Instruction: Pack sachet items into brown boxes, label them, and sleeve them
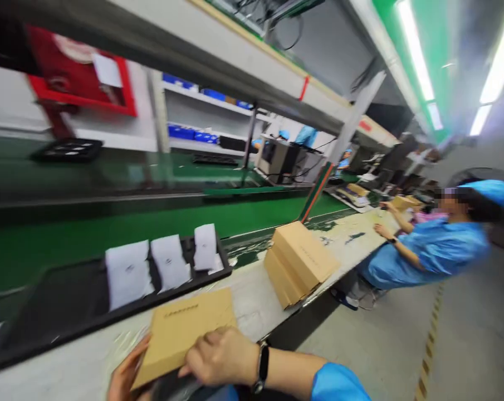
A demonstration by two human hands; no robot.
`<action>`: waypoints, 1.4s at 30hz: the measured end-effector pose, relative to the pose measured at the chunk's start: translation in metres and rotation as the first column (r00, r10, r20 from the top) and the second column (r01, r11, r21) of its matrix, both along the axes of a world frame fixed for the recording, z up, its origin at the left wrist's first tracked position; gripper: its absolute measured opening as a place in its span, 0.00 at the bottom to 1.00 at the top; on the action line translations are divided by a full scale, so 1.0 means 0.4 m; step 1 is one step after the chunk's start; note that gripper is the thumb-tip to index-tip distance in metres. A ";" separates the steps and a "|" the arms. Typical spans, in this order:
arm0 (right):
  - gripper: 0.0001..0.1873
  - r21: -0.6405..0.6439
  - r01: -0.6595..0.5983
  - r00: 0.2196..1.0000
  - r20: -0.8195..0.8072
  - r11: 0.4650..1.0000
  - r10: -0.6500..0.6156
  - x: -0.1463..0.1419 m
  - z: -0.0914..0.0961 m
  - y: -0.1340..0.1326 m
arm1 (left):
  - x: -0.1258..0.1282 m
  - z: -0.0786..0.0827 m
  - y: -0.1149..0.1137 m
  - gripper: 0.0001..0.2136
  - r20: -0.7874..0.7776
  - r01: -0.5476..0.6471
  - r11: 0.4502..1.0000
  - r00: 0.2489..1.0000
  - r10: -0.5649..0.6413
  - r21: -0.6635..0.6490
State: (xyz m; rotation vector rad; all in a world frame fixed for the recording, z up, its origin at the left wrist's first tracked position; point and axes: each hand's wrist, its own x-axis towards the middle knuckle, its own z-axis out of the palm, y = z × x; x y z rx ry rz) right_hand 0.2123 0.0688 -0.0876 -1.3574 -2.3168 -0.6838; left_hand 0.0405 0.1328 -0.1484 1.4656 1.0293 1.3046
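A flat brown cardboard box [184,333] lies at the near edge of the worktable [252,301]. My right hand [221,356], with a dark watch on the wrist, rests on its lower right corner with fingers curled onto the box. My left hand [124,377] grips the box's lower left edge from beneath; only part of it shows. Behind the box a black tray [68,312] holds three white pouches [168,262] side by side.
A stack of brown boxes [298,262] stands further right on the table. A green conveyor belt [109,228] runs behind the tray. A co-worker in blue [427,250] sits at the table to the right. Shelves and a red board stand beyond.
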 end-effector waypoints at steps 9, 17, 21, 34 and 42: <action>0.14 0.003 0.218 0.974 -0.069 0.976 -0.217 0.105 0.272 0.121 | -0.005 -0.081 -0.030 0.12 -0.069 -0.161 0.985 0.984 0.165 0.060; 0.16 0.067 0.134 0.937 -0.334 0.989 -0.105 0.064 0.078 0.064 | -0.031 0.050 0.050 0.16 -0.499 0.323 0.910 0.852 -0.160 0.260; 0.12 -0.321 0.007 0.842 -0.509 0.947 -0.178 -0.012 -0.023 -0.045 | -0.003 0.103 0.143 0.18 -0.516 0.484 0.860 0.784 -0.345 0.161; 0.11 -0.068 0.041 0.205 -0.976 0.997 -0.075 0.146 -0.057 -0.076 | 0.051 0.097 0.251 0.20 -0.295 0.289 0.946 0.926 -0.237 0.146; 0.13 -0.114 -0.018 0.210 -0.972 0.993 -0.108 0.155 -0.012 -0.095 | 0.046 0.092 0.237 0.20 -0.260 0.281 0.949 0.936 -0.238 0.144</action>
